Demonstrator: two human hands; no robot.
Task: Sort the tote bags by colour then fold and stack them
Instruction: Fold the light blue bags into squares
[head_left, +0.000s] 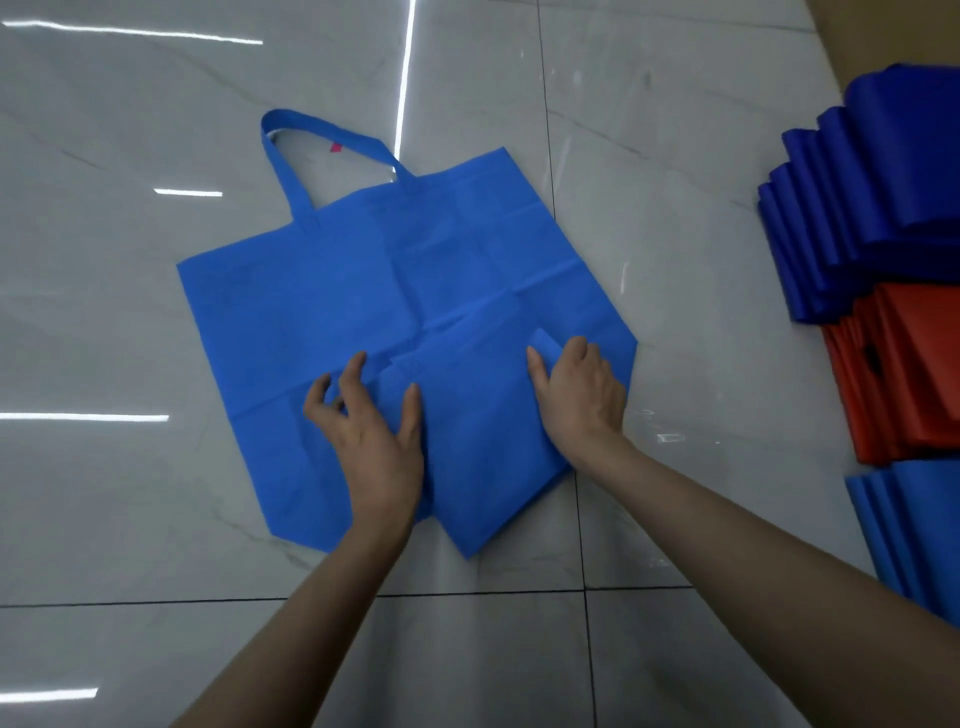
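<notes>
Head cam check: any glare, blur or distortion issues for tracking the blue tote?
Head view: strip-light reflections streak the glossy grey marble floor, one ending at the handle of the light blue fabric tote bag; wide-angle bending bows the tile joints; the folded dark blue bag stack is cropped at the right edge; left hand and right hand are sharp, shadows faint.

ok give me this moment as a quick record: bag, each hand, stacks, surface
bag: light blue tote bag spread flat, handle on the far side, near right part folded over
left: left hand rests on the bag, fingers spread
right: right hand pinches a small fold of the bag
stacks: dark blue stack, red stack, light blue stack of folded bags, far to near on the right
surface: grey floor tiles
</notes>
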